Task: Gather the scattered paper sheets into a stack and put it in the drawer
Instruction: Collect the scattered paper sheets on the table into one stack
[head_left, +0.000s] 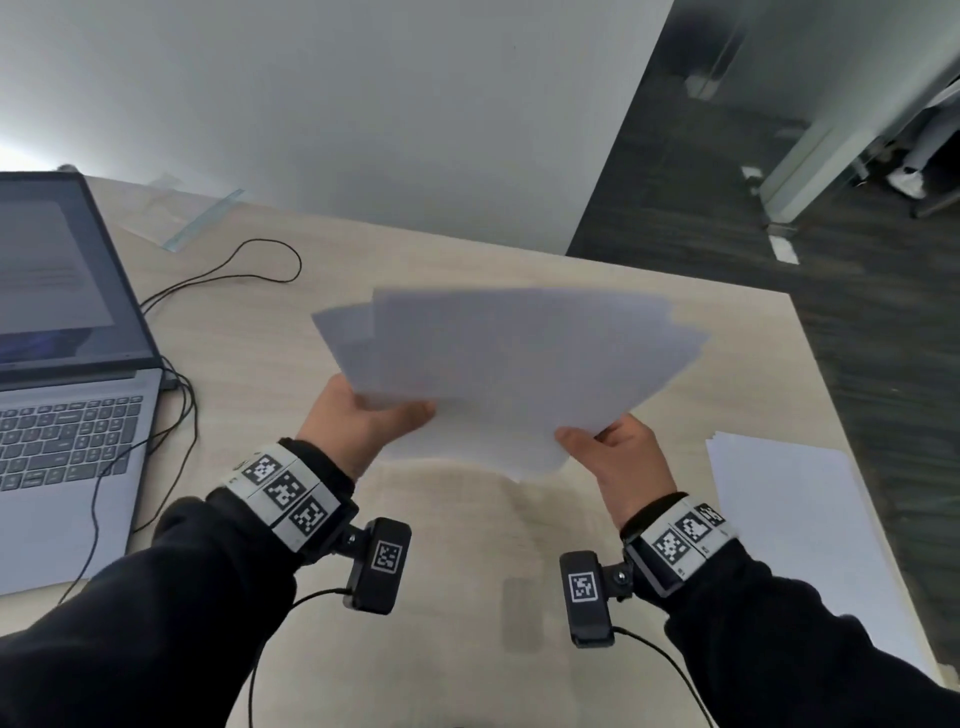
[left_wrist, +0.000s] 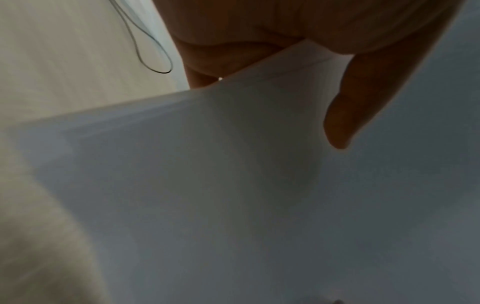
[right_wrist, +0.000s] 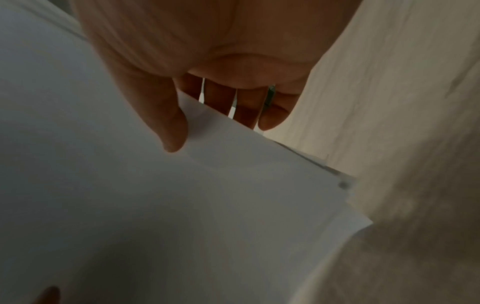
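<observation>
A loose, fanned bundle of white paper sheets (head_left: 509, 364) is held up above the light wooden desk (head_left: 457, 561), its edges uneven. My left hand (head_left: 363, 421) pinches the bundle's near left edge, thumb on top (left_wrist: 342, 115) and fingers underneath. My right hand (head_left: 618, 447) pinches the near right corner the same way, thumb (right_wrist: 166, 123) lying on the paper (right_wrist: 182, 205) and fingers below it. More white sheets (head_left: 795, 525) lie flat on the desk at the right edge. No drawer shows in any view.
An open grey laptop (head_left: 67, 374) stands at the left with black cables (head_left: 182, 415) running beside it. A clear ruler (head_left: 202, 221) lies at the back left. The desk's right edge drops to a dark floor (head_left: 831, 218).
</observation>
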